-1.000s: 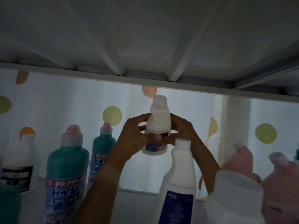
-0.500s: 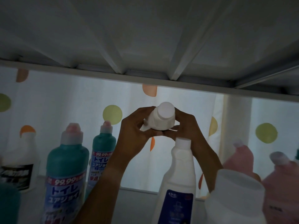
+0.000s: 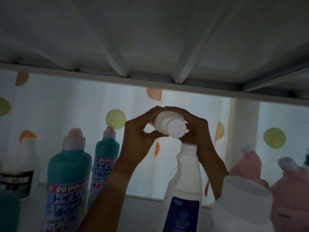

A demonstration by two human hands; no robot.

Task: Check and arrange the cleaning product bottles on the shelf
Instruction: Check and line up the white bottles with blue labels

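Overhead, both hands (curled) round white bottle point(image 3: 168, 125)

Home storage shelf point(image 3: 150, 82): toilet-cleaner bottles point(image 3: 68, 173), dotted curtain point(image 3: 66, 111).

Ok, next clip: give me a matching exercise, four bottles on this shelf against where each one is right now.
Things:
1. small white bottle
2. teal toilet cleaner bottle
3. pink bottle
4. white bottle with dark blue label

Places:
A. far right
B. held tipped in both hands
C. left foreground, upright
D. upright below the hands

Pairs: 1-B, 2-C, 3-A, 4-D
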